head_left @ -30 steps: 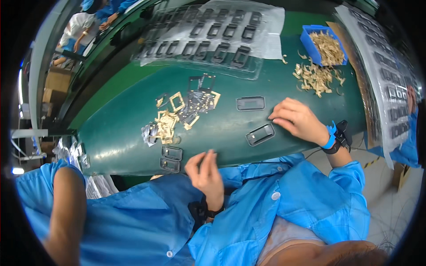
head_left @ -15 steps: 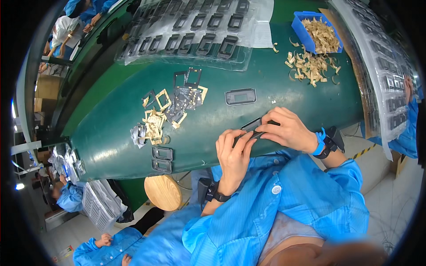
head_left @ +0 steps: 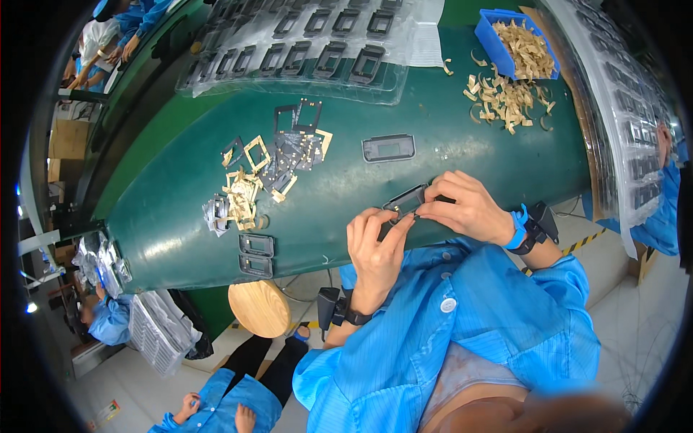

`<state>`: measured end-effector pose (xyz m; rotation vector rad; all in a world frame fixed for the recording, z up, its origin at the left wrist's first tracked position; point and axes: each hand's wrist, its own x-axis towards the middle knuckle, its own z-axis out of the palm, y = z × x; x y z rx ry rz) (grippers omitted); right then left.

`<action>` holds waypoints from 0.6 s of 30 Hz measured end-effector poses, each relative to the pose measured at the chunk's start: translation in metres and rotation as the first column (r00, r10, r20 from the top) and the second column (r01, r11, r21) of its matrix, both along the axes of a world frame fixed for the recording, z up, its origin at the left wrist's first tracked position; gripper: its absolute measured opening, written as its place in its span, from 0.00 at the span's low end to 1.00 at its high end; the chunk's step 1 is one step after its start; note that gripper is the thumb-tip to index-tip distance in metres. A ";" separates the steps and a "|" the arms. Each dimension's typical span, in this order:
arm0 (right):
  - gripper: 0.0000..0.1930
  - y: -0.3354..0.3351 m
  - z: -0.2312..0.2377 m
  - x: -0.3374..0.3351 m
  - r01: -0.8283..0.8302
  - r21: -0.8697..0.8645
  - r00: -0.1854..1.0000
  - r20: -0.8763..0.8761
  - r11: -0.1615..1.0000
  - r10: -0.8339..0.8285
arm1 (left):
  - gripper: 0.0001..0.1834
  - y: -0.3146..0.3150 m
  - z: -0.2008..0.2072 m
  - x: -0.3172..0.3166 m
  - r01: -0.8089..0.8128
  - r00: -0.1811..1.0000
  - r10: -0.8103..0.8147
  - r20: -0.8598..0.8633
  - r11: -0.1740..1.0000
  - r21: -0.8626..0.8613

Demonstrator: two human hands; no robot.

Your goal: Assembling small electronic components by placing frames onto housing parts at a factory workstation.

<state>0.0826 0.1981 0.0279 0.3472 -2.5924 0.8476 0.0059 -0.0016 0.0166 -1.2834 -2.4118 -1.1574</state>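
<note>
Between my hands, just over the near edge of the green table, a black rectangular plastic frame (head_left: 406,200) is held tilted. My left hand (head_left: 377,245) pinches its left end with thumb and fingers. The right end is gripped by my right hand (head_left: 465,208), whose fingertips press along its near side. My fingers hide part of the frame, and I cannot make out any small piece between the fingertips. A similar black frame (head_left: 388,149) lies flat on the table beyond my hands. Two more black frames (head_left: 256,255) lie side by side near the table's front edge.
Dark flat gaskets (head_left: 294,150) and tan backing pieces (head_left: 244,198) are piled on the left. Clear trays of black frames (head_left: 296,58) stand at the back. A blue bin (head_left: 498,52) holds curled tan strips, with more strips (head_left: 509,101) spilled before it. Below is a wooden stool (head_left: 258,309).
The held frame has tilted so more of its face shows, with both hands still on it. My view has shifted slightly. The person at the lower left has moved to the right.
</note>
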 end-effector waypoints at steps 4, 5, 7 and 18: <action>0.06 -0.001 0.001 0.001 0.003 -0.008 1.000 0.001 1.000 -0.003 | 0.13 0.000 0.000 0.001 0.007 1.000 -0.007 -0.015 1.000 -0.011; 0.07 -0.001 0.001 0.001 0.005 -0.011 1.000 -0.002 1.000 -0.005 | 0.13 0.000 0.000 0.001 0.008 1.000 -0.008 -0.022 1.000 -0.014; 0.07 -0.001 -0.001 0.001 0.007 -0.003 1.000 -0.009 1.000 -0.007 | 0.14 -0.001 -0.001 0.001 0.012 0.999 -0.013 -0.039 1.000 -0.024; 0.06 0.001 -0.002 0.005 0.033 0.122 0.998 -0.058 0.992 -0.026 | 0.12 0.005 0.001 -0.004 0.048 0.985 -0.057 -0.161 0.997 -0.059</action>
